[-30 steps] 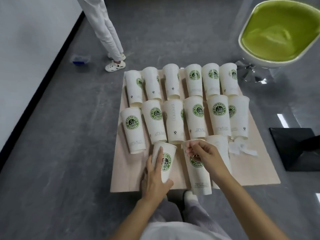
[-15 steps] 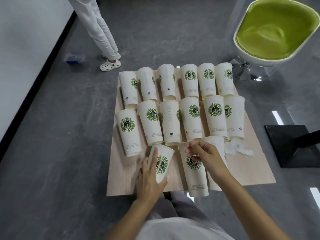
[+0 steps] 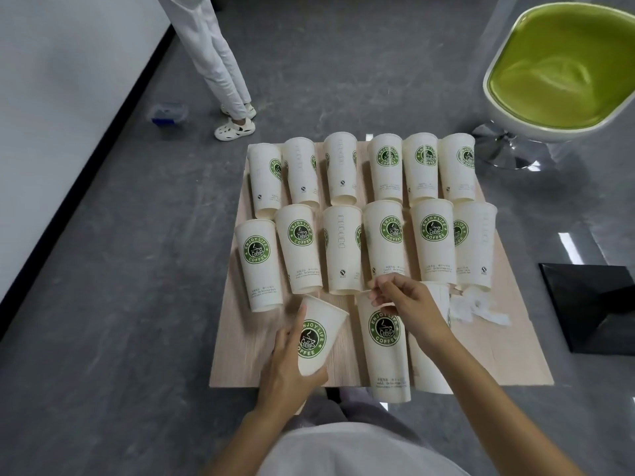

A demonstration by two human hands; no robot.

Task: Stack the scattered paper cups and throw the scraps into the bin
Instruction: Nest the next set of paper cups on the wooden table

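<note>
**Desk:** Where are the cups, and what do you have hold of?

**Me:** Paper cups lie in two rows across the far side of a low wood-grain table, with three more near me. My left hand grips the tilted cup at the near left, fingers and thumb clamped round its narrow lower half. My right hand pinches the far rim of the middle cup, its fingers closed on the rolled edge. A third cup lies under my right wrist, partly hidden. The scraps sit crumpled just to the right of that hand.

**Desk:** How will they handle?

**Me:** Light and easy to crush, I judge. They are tall, tapered and thin-walled, in smooth matte cream card with a round green logo. The side wall should give under a hard squeeze. The rolled rim and the base look stiffest, so I would hold there, or wrap the body loosely. The taper should let one cup slide into the next, but pushed in askew, a wall may crease. The scraps look soft, tissue-like and almost weightless, best gathered in one closed pinch before they scatter.
</note>
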